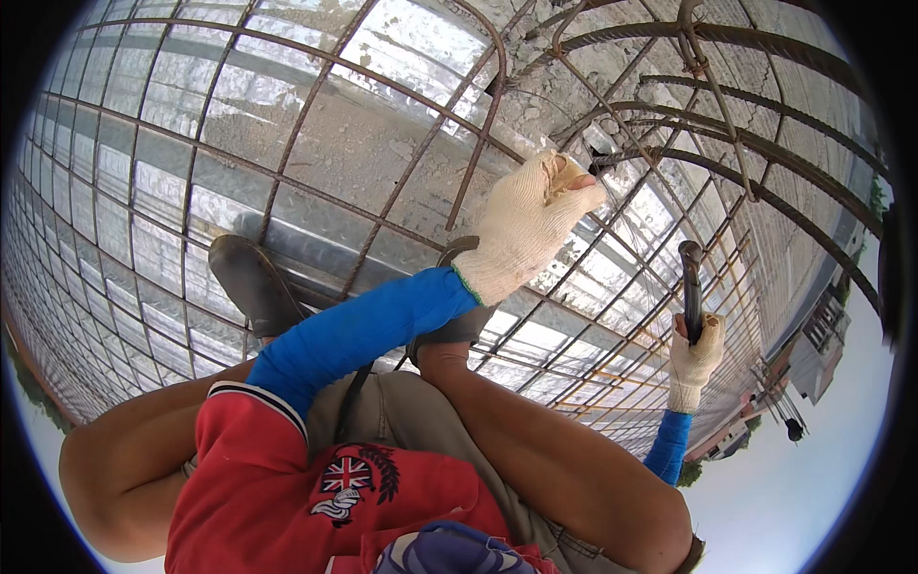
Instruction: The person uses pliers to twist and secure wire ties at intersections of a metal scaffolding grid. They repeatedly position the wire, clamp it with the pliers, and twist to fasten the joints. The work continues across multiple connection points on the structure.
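Head view: I am crouching on a rebar grid (287, 182). My left hand (524, 228), gloved, is pinching tight at a bar crossing (604, 165), probably mid-tie. My right hand (694, 359) is gripping a dark hooked tool (690, 287). It likely needs bringing across next. Metal decking (153, 230) beneath, open sky beyond.

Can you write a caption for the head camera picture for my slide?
Squatting on a rebar grid, a person's gloved left hand reaches to the bars while the gloved right hand grips a dark hooked tool.
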`<act>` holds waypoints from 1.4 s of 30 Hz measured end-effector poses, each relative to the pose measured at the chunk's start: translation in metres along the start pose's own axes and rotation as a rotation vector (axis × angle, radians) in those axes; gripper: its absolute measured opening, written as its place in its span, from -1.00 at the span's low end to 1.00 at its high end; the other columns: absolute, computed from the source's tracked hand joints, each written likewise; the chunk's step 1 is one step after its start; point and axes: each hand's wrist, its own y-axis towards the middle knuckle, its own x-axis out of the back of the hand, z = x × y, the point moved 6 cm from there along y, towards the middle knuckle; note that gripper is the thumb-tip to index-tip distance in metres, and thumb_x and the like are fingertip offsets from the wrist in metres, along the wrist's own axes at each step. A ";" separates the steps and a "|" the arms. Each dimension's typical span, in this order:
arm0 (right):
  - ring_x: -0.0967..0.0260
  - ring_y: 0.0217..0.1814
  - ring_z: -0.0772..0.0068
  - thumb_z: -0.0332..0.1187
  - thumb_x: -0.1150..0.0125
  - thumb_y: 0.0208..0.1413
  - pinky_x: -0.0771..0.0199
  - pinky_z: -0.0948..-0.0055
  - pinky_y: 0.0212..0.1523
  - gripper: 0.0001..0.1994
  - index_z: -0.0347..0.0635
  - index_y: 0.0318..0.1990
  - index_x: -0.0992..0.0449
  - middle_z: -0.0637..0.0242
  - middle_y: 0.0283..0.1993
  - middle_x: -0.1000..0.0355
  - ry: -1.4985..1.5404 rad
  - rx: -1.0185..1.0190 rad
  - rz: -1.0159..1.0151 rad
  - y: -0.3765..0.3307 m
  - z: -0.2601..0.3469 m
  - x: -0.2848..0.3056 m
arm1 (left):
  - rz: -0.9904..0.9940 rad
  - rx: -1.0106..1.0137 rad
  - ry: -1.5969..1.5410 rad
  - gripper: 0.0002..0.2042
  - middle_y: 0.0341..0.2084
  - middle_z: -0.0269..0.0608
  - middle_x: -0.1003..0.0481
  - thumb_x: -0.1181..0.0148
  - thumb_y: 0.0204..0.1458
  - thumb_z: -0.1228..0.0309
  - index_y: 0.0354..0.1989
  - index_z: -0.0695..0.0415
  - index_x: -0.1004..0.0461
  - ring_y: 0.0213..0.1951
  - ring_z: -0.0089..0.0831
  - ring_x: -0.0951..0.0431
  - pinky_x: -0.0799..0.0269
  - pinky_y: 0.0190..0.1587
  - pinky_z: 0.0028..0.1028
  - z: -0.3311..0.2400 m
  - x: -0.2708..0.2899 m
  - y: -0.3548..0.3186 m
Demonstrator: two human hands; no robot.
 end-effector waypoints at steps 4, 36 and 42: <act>-0.53 -0.15 0.06 -0.44 -0.56 -0.03 -0.56 0.14 -0.18 -0.62 -0.14 -0.09 -0.49 0.22 -0.15 -0.52 -0.485 0.350 -0.034 0.040 -0.022 0.113 | 0.032 0.013 0.075 -0.82 -0.30 -0.45 -0.64 -0.47 0.17 0.36 -0.19 0.15 -0.61 -0.27 -0.76 -0.51 -0.47 -0.18 -0.62 0.001 -0.016 -0.004; -0.67 -0.35 0.34 -0.39 -0.54 0.14 -0.56 0.33 -0.38 -0.63 -0.29 0.00 -0.50 0.10 -0.35 -0.62 0.321 -0.005 0.634 0.135 0.241 -0.046 | 0.110 0.403 -0.606 -0.70 -0.34 -0.17 -0.61 -0.45 0.14 0.36 -0.10 0.27 -0.52 -0.50 -0.45 -0.66 -0.65 -0.51 -0.46 0.007 -0.009 0.010; -0.69 -0.31 0.12 -0.47 -0.44 0.17 -0.59 0.25 -0.35 -0.63 -0.22 0.11 -0.52 0.04 -0.30 -0.62 0.183 0.060 0.671 0.150 0.266 -0.043 | 0.109 0.443 -0.641 -0.69 -0.35 -0.15 -0.61 -0.47 0.11 0.37 -0.10 0.27 -0.52 -0.49 -0.46 -0.66 -0.65 -0.49 -0.46 0.017 -0.009 0.019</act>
